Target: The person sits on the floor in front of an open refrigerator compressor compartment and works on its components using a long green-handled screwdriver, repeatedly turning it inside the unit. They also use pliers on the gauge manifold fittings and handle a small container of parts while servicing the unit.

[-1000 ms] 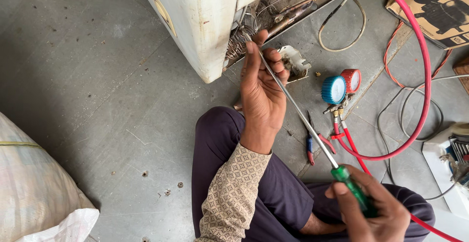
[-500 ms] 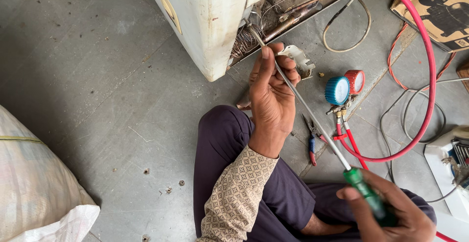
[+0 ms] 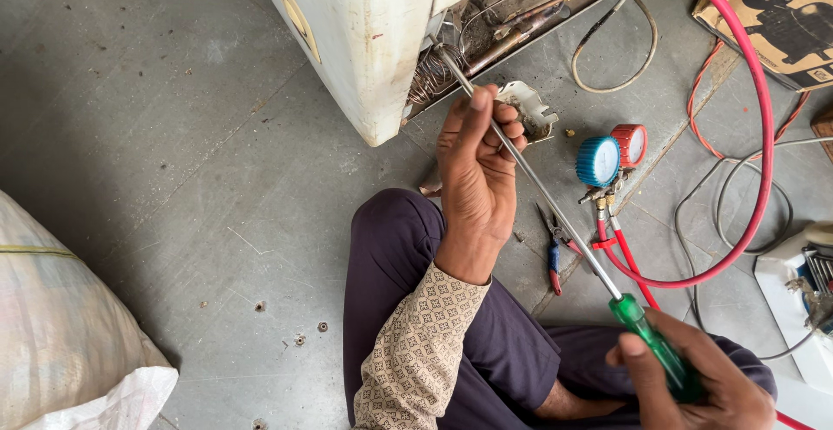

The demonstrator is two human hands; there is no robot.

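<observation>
1. Green translucent plastic formed the handle of a long screwdriver [image 3: 555, 209], and that handle was gripped in the right hand [image 3: 694, 378] at the lower right edge of the view, fingers wrapped closed around it.
2. Dark purple trousers [image 3: 408, 256] and a beige patterned sleeve [image 3: 416, 352] were seen just beside that hand, the knee bent over the grey concrete floor [image 3: 173, 135].
3. The slim steel shaft was run up and to the left from the handle, and it was pinched between thumb and curled fingers of the left hand [image 3: 477, 178], about midway along its length.
4. Small pliers with red and blue grips [image 3: 553, 256] were laid on the floor between the knee and the shaft.
5. A pair of round gauges, one blue and one red [image 3: 612, 152], was set on the floor to the right of the shaft, with a red rubber hose [image 3: 764, 135] looped away from it.
6. A white woven sack [image 3: 61, 334] was left at the lower left, well apart from both hands.
7. Farthest off, the screwdriver tip was held against the open underside of a cream-white metal appliance cabinet [image 3: 364, 39], near coiled copper tubing [image 3: 429, 74] and loose wires.
8. A brown cardboard box [image 3: 772, 13] was placed at the upper right corner.
</observation>
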